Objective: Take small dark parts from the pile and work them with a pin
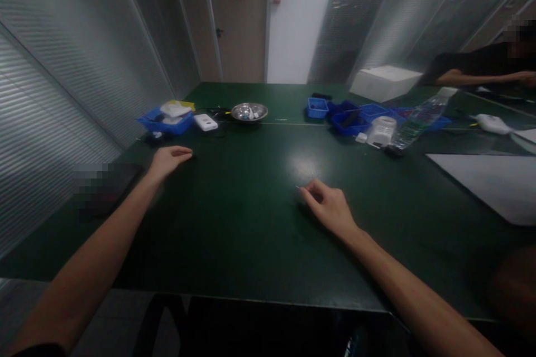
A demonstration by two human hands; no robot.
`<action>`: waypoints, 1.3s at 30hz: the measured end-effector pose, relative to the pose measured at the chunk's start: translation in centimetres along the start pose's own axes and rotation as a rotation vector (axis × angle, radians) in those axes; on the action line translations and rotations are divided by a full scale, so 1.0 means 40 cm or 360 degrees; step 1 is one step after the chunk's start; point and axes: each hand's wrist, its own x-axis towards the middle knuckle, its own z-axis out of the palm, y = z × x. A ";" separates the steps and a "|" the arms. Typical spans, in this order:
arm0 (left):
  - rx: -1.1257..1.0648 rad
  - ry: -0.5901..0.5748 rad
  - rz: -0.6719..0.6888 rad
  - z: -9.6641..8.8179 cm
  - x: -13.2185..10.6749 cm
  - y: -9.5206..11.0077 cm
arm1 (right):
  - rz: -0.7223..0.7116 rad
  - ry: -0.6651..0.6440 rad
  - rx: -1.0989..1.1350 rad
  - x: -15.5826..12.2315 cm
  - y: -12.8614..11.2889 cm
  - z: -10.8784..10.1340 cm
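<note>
My left hand [166, 160] is over the left side of the green table [251, 234], below the blue basket. Its thumb and fingers are pinched together, and a tiny dark spot shows at their tips, too small to name. Nearer the middle, my right hand [330, 204] pinches a thin pale sliver [297, 187] between thumb and forefinger. Only its tip sticks out to the left, just above the tabletop. The two hands are well apart.
Behind my left hand stand a blue basket [165, 122], a white device [206, 122] and a metal bowl [249, 112] with small items. Blue trays [349, 122], a plastic bottle [422, 120] and a white box [384, 82] are at right. Another person [473, 67] sits beyond.
</note>
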 end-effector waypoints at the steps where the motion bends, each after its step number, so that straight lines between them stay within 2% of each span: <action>1: 0.0008 -0.0004 -0.0011 -0.001 0.000 0.000 | 0.0000 0.0002 -0.0004 0.000 0.001 0.000; 6: 0.0015 -0.0024 -0.0112 -0.006 -0.004 0.008 | -0.0010 0.0020 -0.0012 -0.001 0.004 0.004; 12: -0.0209 -0.0058 -0.0221 -0.005 0.000 0.023 | -0.0011 0.0014 -0.0011 0.000 0.007 0.006; 20: -0.0163 -0.0079 -0.0209 0.000 0.028 -0.017 | -0.0019 -0.0001 0.0021 -0.002 0.001 0.000; 23: 0.0096 -0.0041 -0.0066 -0.003 0.018 -0.010 | -0.0022 -0.0007 0.0028 -0.002 0.002 0.000; 28: 0.0707 0.0036 0.0420 0.006 -0.030 0.042 | 0.0002 -0.0002 -0.0010 -0.001 0.005 0.003; 30: 0.0932 0.0041 0.0544 0.021 -0.053 0.063 | 0.0001 0.0016 -0.0017 -0.001 0.005 0.005; 34: 0.1275 0.0052 0.0572 0.056 -0.094 0.094 | -0.0003 0.0018 0.0016 -0.003 0.004 0.003; 39: 0.1387 0.0034 0.0522 0.067 -0.121 0.115 | 0.0005 -0.0005 0.0003 -0.002 0.000 -0.001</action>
